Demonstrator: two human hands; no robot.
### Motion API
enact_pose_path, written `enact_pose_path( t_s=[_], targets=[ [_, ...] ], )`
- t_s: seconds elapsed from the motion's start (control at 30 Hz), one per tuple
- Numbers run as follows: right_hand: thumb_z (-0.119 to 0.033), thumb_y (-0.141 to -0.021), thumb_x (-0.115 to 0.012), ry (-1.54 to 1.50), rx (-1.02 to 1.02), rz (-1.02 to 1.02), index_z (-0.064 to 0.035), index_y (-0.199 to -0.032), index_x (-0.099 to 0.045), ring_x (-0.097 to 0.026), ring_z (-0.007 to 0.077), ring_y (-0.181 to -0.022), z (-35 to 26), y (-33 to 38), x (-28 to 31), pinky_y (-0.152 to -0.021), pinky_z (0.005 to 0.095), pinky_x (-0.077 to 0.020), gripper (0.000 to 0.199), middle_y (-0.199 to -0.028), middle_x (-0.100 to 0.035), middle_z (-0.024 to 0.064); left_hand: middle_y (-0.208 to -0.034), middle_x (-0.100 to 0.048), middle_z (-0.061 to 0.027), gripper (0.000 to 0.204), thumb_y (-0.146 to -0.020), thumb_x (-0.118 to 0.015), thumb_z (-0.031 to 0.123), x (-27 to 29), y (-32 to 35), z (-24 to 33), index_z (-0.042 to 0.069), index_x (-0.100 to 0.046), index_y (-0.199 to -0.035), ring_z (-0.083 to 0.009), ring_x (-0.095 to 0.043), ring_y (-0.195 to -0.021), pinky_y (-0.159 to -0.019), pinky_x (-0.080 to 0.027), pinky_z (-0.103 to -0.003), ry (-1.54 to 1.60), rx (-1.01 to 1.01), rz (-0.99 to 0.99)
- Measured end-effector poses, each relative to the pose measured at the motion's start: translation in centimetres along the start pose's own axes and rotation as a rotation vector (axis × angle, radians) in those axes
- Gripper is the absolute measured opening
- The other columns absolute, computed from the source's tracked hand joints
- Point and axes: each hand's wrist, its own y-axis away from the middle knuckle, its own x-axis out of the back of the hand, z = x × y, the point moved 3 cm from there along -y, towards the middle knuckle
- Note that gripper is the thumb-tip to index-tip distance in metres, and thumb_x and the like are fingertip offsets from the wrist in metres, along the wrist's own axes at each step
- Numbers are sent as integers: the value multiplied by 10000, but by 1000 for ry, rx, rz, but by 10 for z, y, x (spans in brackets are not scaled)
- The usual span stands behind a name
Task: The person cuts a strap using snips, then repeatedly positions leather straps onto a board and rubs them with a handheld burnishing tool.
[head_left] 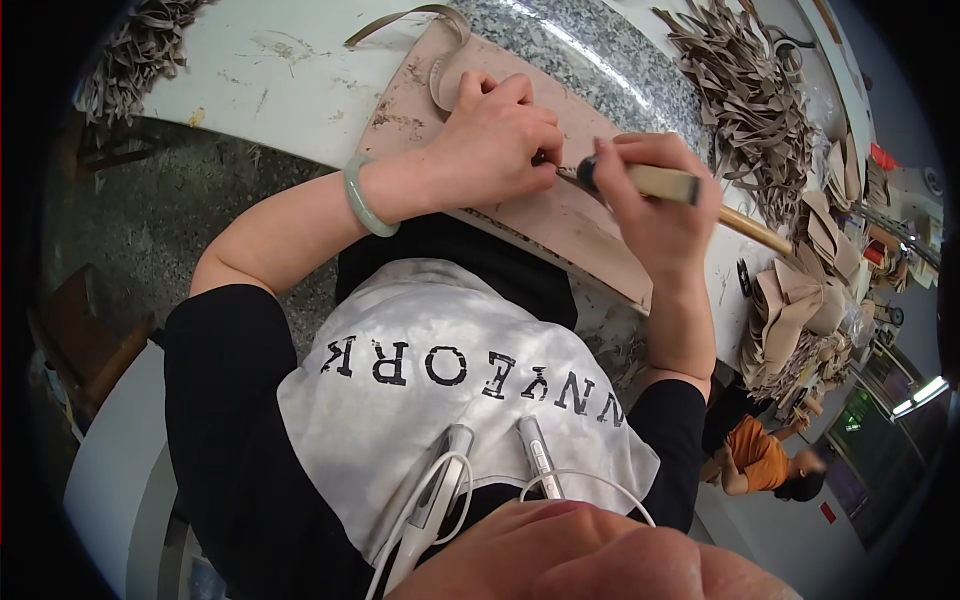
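A pinkish-tan board [590, 225] lies at the near edge of the table. My left hand [500, 140] rests on it, fingers curled and closed. A small dark bit shows between its thumb and forefinger, too hidden to name. A narrow taupe strap [436, 82] curls from the far edge of the board to beneath this hand. To the right, my right hand [665, 200] is closed round a hammer-like tool with a beige, black-ended block [655, 183]. Its long wooden handle [758, 231] sticks out to the right. The tool's dark round end is close to my left fingertips.
Beyond the board is a speckled grey stone slab [590, 60]. Heaps of taupe strips [750, 110] and flat cut pieces [800, 300] lie to the right. Another strip bundle [135, 60] sits far left on the white table [270, 75]. A person in orange [752, 455] is at lower right.
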Motion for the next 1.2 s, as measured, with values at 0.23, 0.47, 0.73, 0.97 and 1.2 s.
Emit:
enact_pose_path(
  t_s=[0.23, 0.47, 0.73, 0.97, 1.2],
  targets=[
    [-157, -771, -860, 90, 34, -19, -145, -780, -623, -602, 171, -517, 4, -2, -1, -546, 299, -414, 238, -704, -702, -40, -844, -653, 105, 106, -813, -785, 260, 1, 1, -1, 168, -734, -826, -167, -543, -1012, -964, -295, -445, -4, 7, -13],
    [-115, -776, -856, 66, 127, 26, -140, -790, -629, -620, 168, -531, 0, 1, -4, -551, 292, -415, 228, -727, -718, -37, -876, -650, 104, 61, -812, -759, 219, 4, 5, -4, 169, -728, -798, -163, -541, -1025, -976, -299, -459, 5, -20, -22],
    [-115, -779, -861, 1, 111, 59, -135, -801, -642, -626, 146, -536, 5, 3, -7, -542, 287, -410, 221, -736, -729, -30, -870, -635, 107, 80, -797, -778, 225, 3, 8, -8, 172, -719, -788, -164, -546, -1021, -970, -302, -458, -12, -28, 25],
    [-105, -785, -862, -59, 128, 58, -132, -784, -633, -622, 140, -528, 3, 3, -15, -543, 285, -410, 231, -743, -731, -29, -859, -627, 109, 100, -792, -790, 251, 6, 11, -9, 182, -719, -807, -176, -554, -1010, -974, -313, -468, -78, -72, 102],
    [-101, -788, -860, -79, 136, 67, -130, -790, -637, -629, 136, -531, 0, 1, -20, -545, 275, -413, 225, -736, -732, -29, -862, -630, 113, 78, -798, -776, 249, 10, 12, -10, 193, -722, -808, -177, -551, -1007, -974, -319, -470, -94, -65, 121]
  ],
)
